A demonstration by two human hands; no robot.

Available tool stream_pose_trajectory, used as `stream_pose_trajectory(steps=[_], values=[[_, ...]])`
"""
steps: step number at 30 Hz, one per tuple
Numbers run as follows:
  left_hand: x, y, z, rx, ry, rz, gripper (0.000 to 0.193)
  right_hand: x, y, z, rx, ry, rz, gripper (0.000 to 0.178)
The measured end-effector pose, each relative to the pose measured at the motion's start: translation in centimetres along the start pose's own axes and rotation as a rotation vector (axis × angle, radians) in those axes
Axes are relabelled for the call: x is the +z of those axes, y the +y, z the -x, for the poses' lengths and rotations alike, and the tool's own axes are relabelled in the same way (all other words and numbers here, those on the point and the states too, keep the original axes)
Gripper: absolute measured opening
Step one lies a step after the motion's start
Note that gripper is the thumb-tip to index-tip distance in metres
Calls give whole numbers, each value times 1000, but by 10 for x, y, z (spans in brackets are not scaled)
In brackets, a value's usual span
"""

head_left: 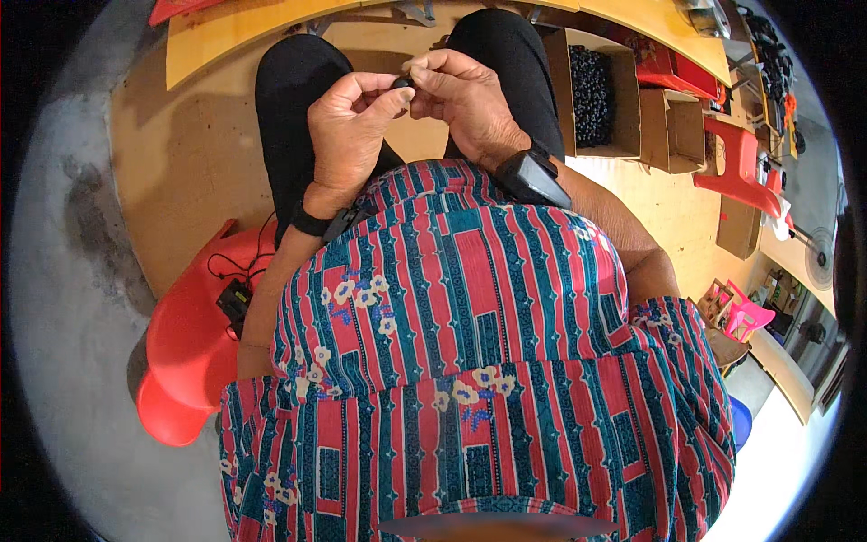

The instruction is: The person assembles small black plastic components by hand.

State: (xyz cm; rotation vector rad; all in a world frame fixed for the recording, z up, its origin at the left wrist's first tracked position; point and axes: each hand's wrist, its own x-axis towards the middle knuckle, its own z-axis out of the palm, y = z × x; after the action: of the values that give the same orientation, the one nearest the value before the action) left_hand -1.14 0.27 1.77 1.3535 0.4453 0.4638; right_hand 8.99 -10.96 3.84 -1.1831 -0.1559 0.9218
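Note:
Above my lap, close to the table's near edge, both hands meet at a small, dark, rounded piece [403,82]. My left hand [350,126] pinches it between thumb and forefinger. Thumb and fingertips of my right hand [462,101] are pressed together at the piece's right side, touching or nearly touching it. Whatever else the right fingertips hold is too small to make out. Each wrist wears a black band, and a bulky dark device [533,178] sits on the right one.
A yellow wooden table [244,27] curves across the far side. To the right stand a cardboard box [625,108] of small black parts, another cardboard box [673,135] and a red stool [736,158]. A red plastic seat [194,325] with a cabled black device [237,300] is at my left.

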Motion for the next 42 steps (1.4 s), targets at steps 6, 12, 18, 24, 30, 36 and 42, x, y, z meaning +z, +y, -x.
stream_pose_trajectory(steps=[6,12,18,24,30,36,42], values=[[-3,0,0,-34,-14,10,15,-2,-4,-2,-133,-39,266,9],[-2,-2,0,-28,-16,-30,15,-10,3,-5,-49,-47,163,11],[-3,-2,2,-45,-33,44,16,-10,11,-7,152,-38,-102,14],[0,0,2,-87,-27,21,15,-23,11,-10,327,-217,-204,18],[1,0,2,-73,-53,35,15,-19,3,-5,440,-251,-239,24],[-2,0,1,-38,-44,-55,17,-25,2,-9,505,-318,-218,25],[-1,-7,-1,-100,0,75,18,-30,7,-12,243,-257,-78,20]])
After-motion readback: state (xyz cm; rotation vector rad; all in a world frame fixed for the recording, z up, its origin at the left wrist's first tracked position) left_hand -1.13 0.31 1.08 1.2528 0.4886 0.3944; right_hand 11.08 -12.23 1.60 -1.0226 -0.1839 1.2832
